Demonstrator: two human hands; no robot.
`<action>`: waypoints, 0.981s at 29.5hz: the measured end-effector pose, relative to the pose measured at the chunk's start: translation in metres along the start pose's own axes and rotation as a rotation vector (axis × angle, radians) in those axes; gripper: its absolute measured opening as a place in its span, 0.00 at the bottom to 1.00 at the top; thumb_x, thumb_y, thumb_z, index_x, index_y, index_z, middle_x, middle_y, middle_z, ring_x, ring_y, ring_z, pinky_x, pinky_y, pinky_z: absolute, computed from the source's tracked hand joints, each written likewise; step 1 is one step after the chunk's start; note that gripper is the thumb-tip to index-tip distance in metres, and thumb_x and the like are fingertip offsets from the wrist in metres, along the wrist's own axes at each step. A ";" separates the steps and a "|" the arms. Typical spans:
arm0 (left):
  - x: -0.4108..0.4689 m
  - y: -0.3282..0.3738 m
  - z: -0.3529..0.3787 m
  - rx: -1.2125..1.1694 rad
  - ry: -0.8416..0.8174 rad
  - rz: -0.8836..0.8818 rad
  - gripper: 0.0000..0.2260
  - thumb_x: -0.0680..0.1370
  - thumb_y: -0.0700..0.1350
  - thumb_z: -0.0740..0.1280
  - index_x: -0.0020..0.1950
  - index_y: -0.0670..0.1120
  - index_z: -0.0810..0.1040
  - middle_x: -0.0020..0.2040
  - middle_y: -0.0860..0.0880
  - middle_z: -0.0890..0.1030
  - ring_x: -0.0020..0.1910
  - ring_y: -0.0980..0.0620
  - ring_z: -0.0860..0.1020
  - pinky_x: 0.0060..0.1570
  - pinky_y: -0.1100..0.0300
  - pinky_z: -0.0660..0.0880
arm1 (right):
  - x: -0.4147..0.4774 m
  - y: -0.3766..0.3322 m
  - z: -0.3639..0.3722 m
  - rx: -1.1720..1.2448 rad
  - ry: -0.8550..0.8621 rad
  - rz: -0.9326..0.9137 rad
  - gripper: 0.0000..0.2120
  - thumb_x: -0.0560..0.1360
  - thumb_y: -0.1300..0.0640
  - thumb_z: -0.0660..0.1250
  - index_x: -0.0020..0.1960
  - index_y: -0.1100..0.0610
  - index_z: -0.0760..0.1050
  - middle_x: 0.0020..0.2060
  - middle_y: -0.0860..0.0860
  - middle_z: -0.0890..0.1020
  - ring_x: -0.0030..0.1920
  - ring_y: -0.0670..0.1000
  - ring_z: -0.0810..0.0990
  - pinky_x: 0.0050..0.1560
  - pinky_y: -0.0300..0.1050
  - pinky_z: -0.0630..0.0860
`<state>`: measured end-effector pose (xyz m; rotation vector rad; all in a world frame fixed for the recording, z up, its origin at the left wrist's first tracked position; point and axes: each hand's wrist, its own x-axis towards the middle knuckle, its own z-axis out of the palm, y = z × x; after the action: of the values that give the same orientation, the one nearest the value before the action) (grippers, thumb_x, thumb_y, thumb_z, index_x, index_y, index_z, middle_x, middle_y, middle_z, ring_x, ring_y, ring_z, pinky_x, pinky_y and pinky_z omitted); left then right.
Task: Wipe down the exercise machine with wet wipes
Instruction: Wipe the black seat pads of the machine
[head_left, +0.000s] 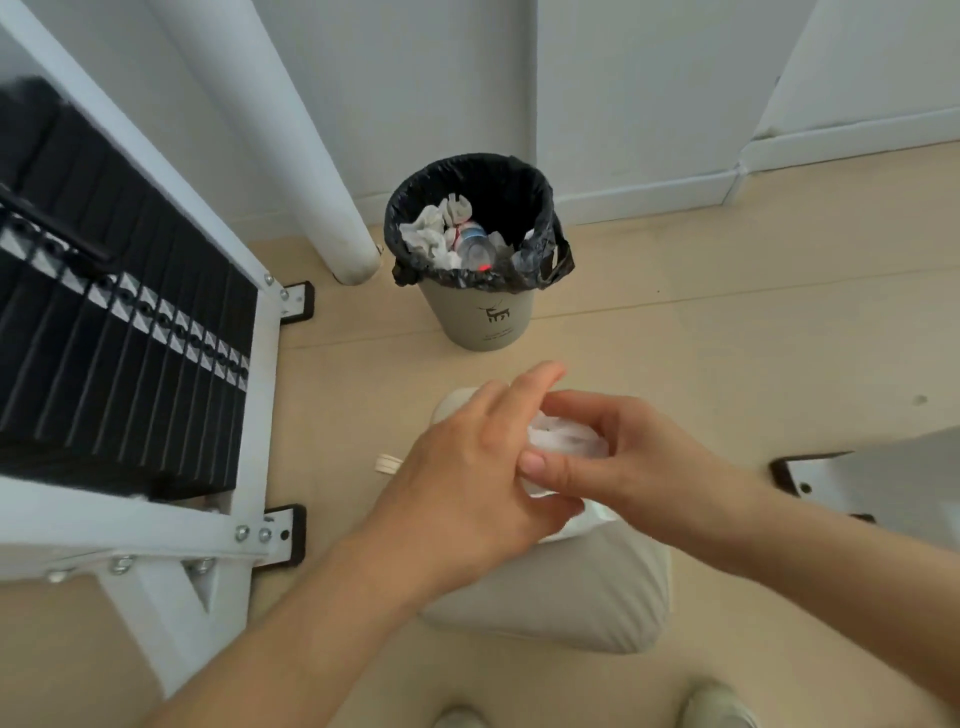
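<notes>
The exercise machine (130, 514) fills your nine o'clock side, its white frame bolted around a black weight stack (104, 338), with a thick white post (291, 130) rising toward eleven. Your bent knee (545, 587) in pale trousers sits at six, under your forearms. At twelve stands the bin (485, 322), lined with a black bag and already piled with crumpled white tissue or wipes (426, 234) and a clear bottle (472, 247).

Your two hands meet just below the middle of the view. Your right hand (639, 452), coming in from four o'clock, has thumb and curled fingers clamped around a scrunched white wipe (563, 436). Your left hand (467, 467), coming from seven, lies across the wipe's nine o'clock side with its back toward you. Its fingers look fairly straight, but I cannot tell whether it pinches the wipe or only touches it.

The wipe is in your hands, well apart from the machine and short of the bin. Whether it is fresh or spent does not show.

Risks, as I judge them:
- The bin looks close to full, so a tossed wipe could roll off the heap onto the floor (727, 338)
- A balled wipe gives little wiping face; it would likely streak the frame unless you spread it
- Wiping between the stack plates risks snagging or tearing the wipe
</notes>
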<state>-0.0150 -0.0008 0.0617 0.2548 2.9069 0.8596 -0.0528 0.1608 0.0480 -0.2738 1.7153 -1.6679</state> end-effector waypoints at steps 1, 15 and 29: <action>0.001 0.011 -0.011 -0.206 -0.069 -0.078 0.39 0.66 0.53 0.76 0.72 0.63 0.59 0.54 0.60 0.73 0.53 0.57 0.75 0.52 0.62 0.73 | -0.007 -0.012 0.001 0.066 0.054 0.015 0.17 0.74 0.59 0.72 0.63 0.57 0.78 0.53 0.53 0.85 0.55 0.51 0.83 0.59 0.49 0.79; -0.011 0.170 -0.165 -0.877 -0.088 -0.545 0.05 0.74 0.44 0.72 0.42 0.43 0.84 0.36 0.48 0.81 0.37 0.55 0.75 0.39 0.65 0.71 | -0.147 -0.207 -0.023 -0.045 0.472 0.167 0.15 0.72 0.72 0.62 0.44 0.54 0.80 0.36 0.54 0.81 0.34 0.47 0.73 0.35 0.38 0.67; -0.048 0.317 -0.277 -0.909 0.250 -0.401 0.14 0.80 0.52 0.61 0.42 0.42 0.72 0.30 0.46 0.70 0.32 0.50 0.68 0.33 0.60 0.66 | -0.289 -0.343 -0.025 0.128 0.424 0.125 0.06 0.72 0.57 0.72 0.44 0.60 0.81 0.38 0.56 0.84 0.39 0.50 0.80 0.39 0.39 0.75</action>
<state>0.0345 0.1048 0.4688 -0.5136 2.2682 2.0522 0.0299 0.3066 0.4650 0.2622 1.8683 -1.8236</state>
